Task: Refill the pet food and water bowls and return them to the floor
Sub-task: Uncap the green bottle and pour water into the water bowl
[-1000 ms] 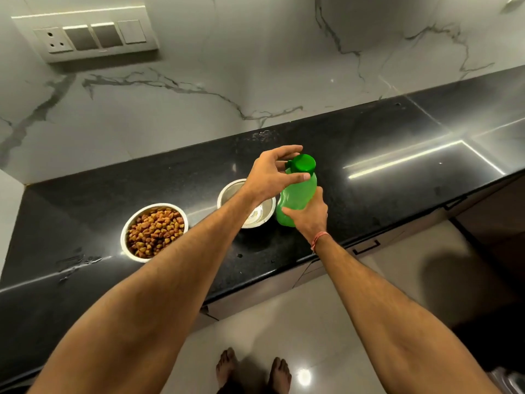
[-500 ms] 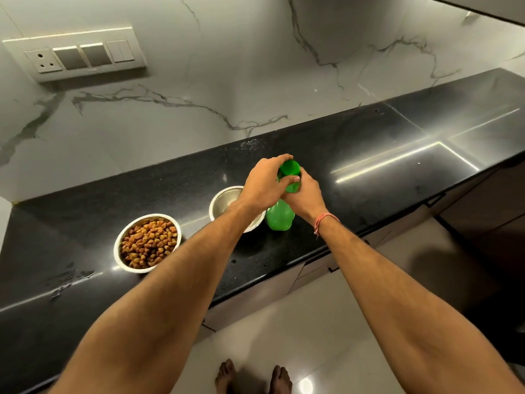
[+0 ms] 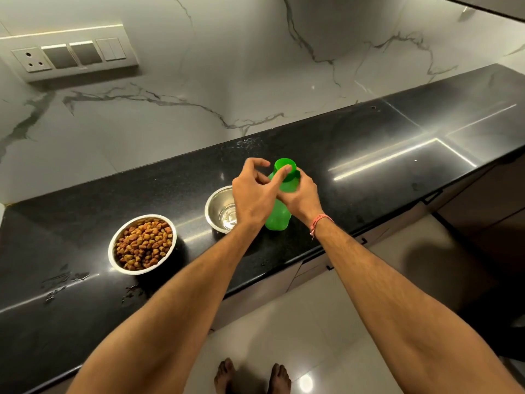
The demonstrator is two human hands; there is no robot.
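A green plastic bottle (image 3: 277, 216) stands upright on the black countertop (image 3: 369, 155). My right hand (image 3: 301, 196) grips its upper body. My left hand (image 3: 254, 193) is at the bottle's green cap (image 3: 285, 165), thumb on the cap's rim and fingers curled loosely above it. Just left of the bottle sits a steel bowl (image 3: 220, 209) with a little water in it, partly hidden by my left wrist. Further left, a steel bowl full of brown kibble (image 3: 142, 243) stands on the counter.
A marble wall with a switch and socket panel (image 3: 71, 56) rises behind the counter. Water drops lie on the counter's front left. Cabinet fronts (image 3: 369, 237) sit under the edge. My bare feet (image 3: 252, 376) stand on the pale tiled floor.
My right hand slid from the bottle's lower side up to its neck. My left hand came down onto the cap and has now loosened, with only the thumb on it.
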